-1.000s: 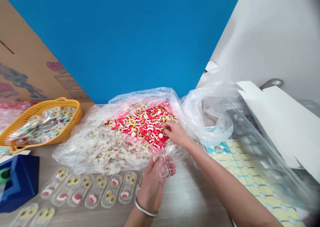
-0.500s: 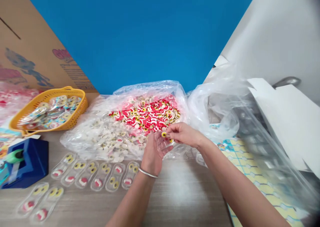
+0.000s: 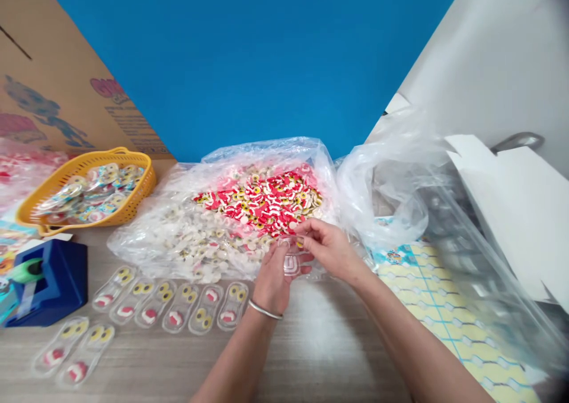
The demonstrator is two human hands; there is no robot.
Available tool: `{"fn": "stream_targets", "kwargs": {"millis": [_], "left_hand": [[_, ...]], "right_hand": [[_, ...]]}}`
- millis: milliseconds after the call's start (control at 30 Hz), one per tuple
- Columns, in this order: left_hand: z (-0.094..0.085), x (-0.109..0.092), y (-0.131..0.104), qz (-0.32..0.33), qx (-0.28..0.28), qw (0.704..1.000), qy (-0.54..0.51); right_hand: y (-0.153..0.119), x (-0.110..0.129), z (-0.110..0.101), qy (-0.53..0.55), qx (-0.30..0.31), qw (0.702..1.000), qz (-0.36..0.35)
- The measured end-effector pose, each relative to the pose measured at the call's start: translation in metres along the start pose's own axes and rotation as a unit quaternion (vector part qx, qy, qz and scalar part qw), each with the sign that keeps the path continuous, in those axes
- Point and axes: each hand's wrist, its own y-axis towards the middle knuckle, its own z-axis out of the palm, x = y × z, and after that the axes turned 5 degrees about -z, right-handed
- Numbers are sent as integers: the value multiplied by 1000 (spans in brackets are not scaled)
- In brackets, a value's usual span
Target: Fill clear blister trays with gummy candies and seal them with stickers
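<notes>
A clear plastic blister shell (image 3: 291, 265) rests in my left hand (image 3: 272, 281), held by thumb and fingers. My right hand (image 3: 332, 250) pinches at the shell's upper end, where a small yellow eye-shaped piece (image 3: 300, 243) shows at the fingertips. Just beyond both hands lies an open clear plastic bag (image 3: 155, 237) full of loose pieces (image 3: 271, 198): red-and-white teeth shapes and yellow eyes that look like candy. To the left, several filled blister shells (image 3: 176, 308) lie in a row, each with eyes and a teeth piece. Two more filled shells (image 3: 86, 355) lie nearer me.
A yellow basket (image 3: 142, 192) of packed pieces and a blue tape dispenser (image 3: 73, 278) stand at left, before a cardboard box (image 3: 80, 53). Yellow printed card sheets (image 3: 427, 296), crumpled plastic (image 3: 377, 172) and white card (image 3: 511, 213) lie at right. A blue panel (image 3: 253, 65) rises behind.
My right hand has brought the yellow eye-shaped piece closer to the shell's upper end. The shell has tipped flatter in my left hand, and the view has shifted slightly.
</notes>
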Motion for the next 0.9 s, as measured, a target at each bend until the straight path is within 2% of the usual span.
{"fn": "stream_targets", "kwargs": {"millis": [67, 200, 300, 433, 533, 600, 700, 800, 833, 900], "left_hand": [[1, 0, -3, 13, -5, 1000, 23], [3, -2, -9, 48, -13, 997, 67], [0, -2, -10, 64, -27, 994, 82], [-3, 2, -5, 60, -48, 995, 65], [1, 6, 0, 26, -55, 998, 22], [4, 6, 1, 10, -56, 998, -1], [8, 5, 3, 3, -62, 998, -34], [9, 2, 4, -12, -69, 996, -61], [9, 1, 4, -18, -68, 995, -69], [8, -1, 4, -31, -64, 994, -83]], "right_hand": [[-3, -4, 2, 12, -18, 1000, -7], [-11, -7, 9, -99, -69, 988, -93], [-19, -12, 15, -139, -111, 977, -120], [-23, -20, 15, -156, -81, 977, -124], [-11, -23, 3, -175, -83, 976, -99], [3, -22, -5, -243, -91, 964, -59], [28, -20, -12, -392, -55, 918, 13], [47, -21, -11, -463, 0, 885, 55], [51, -23, -11, -462, 7, 885, 59], [53, -26, -15, -425, -4, 904, 54]]}}
